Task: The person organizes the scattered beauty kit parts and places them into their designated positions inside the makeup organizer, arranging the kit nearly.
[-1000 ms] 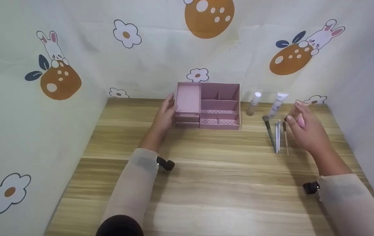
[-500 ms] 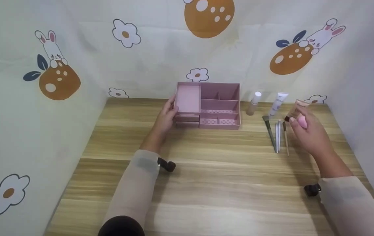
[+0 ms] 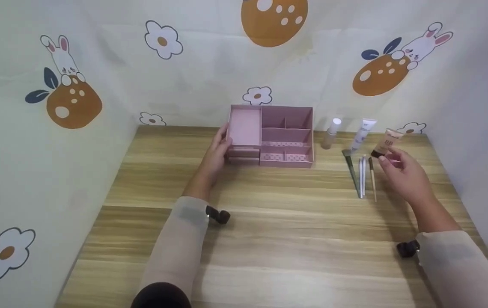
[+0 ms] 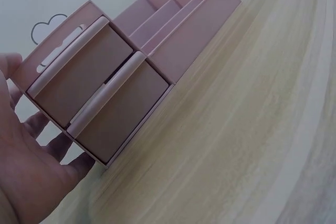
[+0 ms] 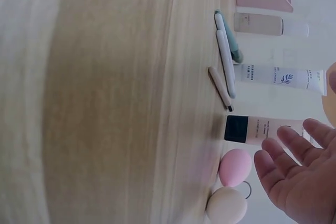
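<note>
My left hand [image 3: 215,156] rests against the left side of a pink desktop organizer [image 3: 287,163]. Its fingers spread along the side wall in the left wrist view, near two drawers [image 4: 86,74] with lipped fronts. My right hand [image 3: 406,175] hovers at the black cap of a beige cosmetic tube [image 3: 389,139], holding nothing. In the right wrist view its fingers are loosely extended and overlap the tube. Two egg-shaped makeup sponges, a pink sponge [image 5: 236,167] and a cream sponge [image 5: 227,206], sit below the tube there; the hand mostly hides them in the head view.
A pump-style bottle with white cap [image 3: 331,133] and a white tube [image 3: 362,135] stand right of the organizer. In front lie a green-handled makeup brush [image 3: 352,175], slim white sticks [image 3: 362,177] and a tan-handled brush [image 3: 372,179]. A patterned curtain [image 3: 205,77] closes off the back.
The right hand has drawn down from over the beige tube, uncovering more of it and now covering the pink sponge. The left hand stays at the organizer's side.
</note>
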Demonstrator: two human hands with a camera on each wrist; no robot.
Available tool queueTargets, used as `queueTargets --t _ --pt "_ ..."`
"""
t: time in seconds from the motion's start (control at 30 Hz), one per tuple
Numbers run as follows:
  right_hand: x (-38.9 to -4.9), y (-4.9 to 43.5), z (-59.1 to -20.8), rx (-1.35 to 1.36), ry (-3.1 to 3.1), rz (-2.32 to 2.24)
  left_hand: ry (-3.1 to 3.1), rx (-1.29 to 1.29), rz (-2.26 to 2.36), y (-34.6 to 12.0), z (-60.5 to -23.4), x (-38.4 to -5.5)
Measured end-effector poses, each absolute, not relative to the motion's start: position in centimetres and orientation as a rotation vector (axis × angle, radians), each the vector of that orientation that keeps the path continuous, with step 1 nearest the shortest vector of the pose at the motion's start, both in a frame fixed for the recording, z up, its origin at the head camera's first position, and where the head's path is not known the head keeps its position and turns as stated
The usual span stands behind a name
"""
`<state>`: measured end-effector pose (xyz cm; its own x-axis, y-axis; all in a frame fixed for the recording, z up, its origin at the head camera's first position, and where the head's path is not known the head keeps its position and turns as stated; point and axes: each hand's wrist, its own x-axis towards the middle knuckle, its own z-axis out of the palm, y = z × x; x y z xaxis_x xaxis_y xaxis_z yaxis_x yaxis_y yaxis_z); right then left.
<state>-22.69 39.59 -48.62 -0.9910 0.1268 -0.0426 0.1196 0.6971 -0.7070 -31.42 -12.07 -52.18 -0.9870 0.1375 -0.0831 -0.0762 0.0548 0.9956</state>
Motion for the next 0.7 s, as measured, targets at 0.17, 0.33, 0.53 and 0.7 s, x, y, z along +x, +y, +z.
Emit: queueTargets --t 0.17,0.33,0.53,0.7 --pt "-22.8 40.0 -49.2 -0.248 -2.925 1.223 2.136 0.095 2.1 -12.0 -52.4 -31.4" --pt "-23.1 40.3 -49.8 -0.279 -2.994 1.245 2.115 0.078 2.103 -12.0 -52.5 -31.5" --pt "-23.3 40.5 -50.3 -0.242 -3.068 1.183 2.115 0.05 2.092 -12.2 -52.4 -31.4" --pt "-23.5 40.7 -50.7 -0.234 -3.112 1.155 2.129 0.042 2.082 -12.2 -52.4 -31.2"
